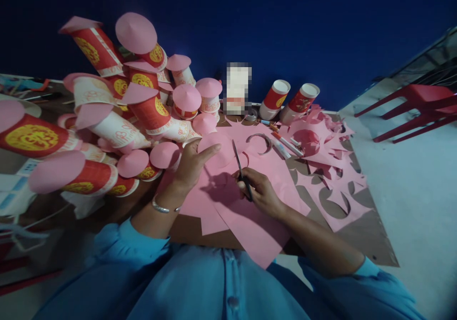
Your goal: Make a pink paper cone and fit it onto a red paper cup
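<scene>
My left hand [192,165] grips a round pink paper disc [217,149], with the thumb lying over its face. In my right hand [257,189] is a pair of scissors [238,160], its blades pointing up and away from me, close to the disc's right edge. Whether the blades touch the paper I cannot tell. Beneath both hands lie overlapping pink paper sheets [257,234]. A thin curled paper offcut [244,159] hangs or lies just right of the blades.
Many paper cups [150,115] with pink cone tops crowd the left side. Two capless cup stacks [274,98] stand at the back. Pink scraps [337,186] and several markers [285,141] lie to the right. A red stool [424,101] stands beyond the table.
</scene>
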{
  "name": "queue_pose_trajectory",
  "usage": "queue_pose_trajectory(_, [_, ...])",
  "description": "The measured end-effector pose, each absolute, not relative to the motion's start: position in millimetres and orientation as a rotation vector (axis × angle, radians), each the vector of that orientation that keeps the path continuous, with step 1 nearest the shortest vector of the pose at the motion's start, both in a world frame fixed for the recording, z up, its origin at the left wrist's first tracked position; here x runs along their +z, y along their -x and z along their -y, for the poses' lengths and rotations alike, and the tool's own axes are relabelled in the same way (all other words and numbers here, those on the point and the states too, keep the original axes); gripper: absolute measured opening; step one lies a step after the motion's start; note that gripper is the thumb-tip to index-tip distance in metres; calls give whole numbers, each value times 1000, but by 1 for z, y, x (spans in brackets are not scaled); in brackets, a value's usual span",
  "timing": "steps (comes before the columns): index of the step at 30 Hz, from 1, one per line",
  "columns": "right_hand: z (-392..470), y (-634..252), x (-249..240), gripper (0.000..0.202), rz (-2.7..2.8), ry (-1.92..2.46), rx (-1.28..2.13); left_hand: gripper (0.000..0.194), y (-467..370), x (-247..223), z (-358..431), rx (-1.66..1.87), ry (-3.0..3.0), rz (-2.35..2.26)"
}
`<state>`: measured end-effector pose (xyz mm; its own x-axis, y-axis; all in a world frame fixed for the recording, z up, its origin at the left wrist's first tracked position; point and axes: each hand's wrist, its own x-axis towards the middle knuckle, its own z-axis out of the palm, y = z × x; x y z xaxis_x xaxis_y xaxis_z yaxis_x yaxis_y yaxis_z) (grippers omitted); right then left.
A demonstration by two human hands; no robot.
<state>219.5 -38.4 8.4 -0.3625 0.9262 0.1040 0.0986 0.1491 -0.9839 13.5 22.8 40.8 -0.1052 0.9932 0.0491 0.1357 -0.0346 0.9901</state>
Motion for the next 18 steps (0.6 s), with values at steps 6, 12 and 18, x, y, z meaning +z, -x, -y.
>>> queue_pose_trajectory(6, [38, -219, 7, 51, 1623, 1018, 1325, 36, -14, 41, -24, 1206, -1340, -1358])
queue_pose_trajectory(12, [40, -220, 6, 48, 1610, 1028, 1323, 34, -14, 42, -23, 1180, -1328, -1355])
queue_pose_trajectory(18, [40, -220, 7, 47, 1595, 1033, 1343, 36, -15, 44, -22, 1198, -1289, -1344])
